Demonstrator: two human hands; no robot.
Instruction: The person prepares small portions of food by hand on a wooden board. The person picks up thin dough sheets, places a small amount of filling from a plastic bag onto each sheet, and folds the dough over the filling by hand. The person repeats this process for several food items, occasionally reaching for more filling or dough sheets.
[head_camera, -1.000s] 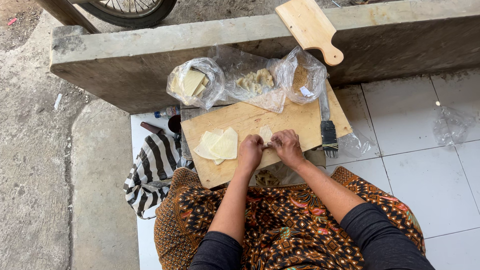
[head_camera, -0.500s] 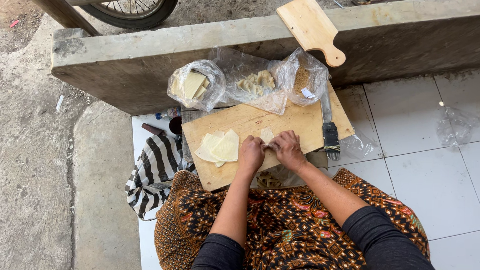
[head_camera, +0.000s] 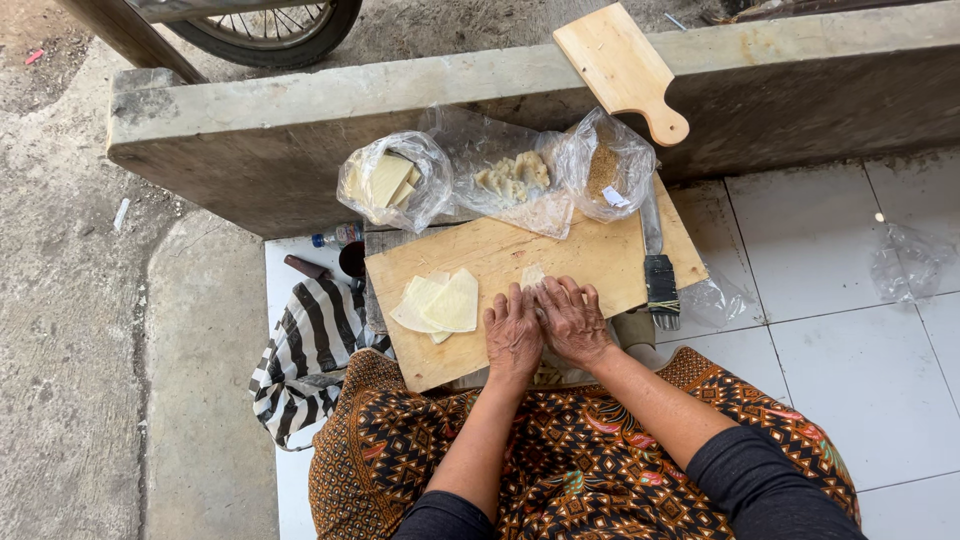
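Head view: left hand (head_camera: 513, 335) and right hand (head_camera: 572, 320) press flat, fingers extended, on a pale wrapper (head_camera: 532, 275) on the cutting board (head_camera: 590, 255), right of the wrapper stack (head_camera: 440, 303).

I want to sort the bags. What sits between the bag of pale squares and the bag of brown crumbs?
In the head view, an open clear bag holding pale folded dumplings.

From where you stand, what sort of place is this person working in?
Probably an outdoor porch or yard edge of a home: white floor tiles meet a rough concrete ledge, with a wheel on bare ground beyond. Both hands press dough on a wooden board.
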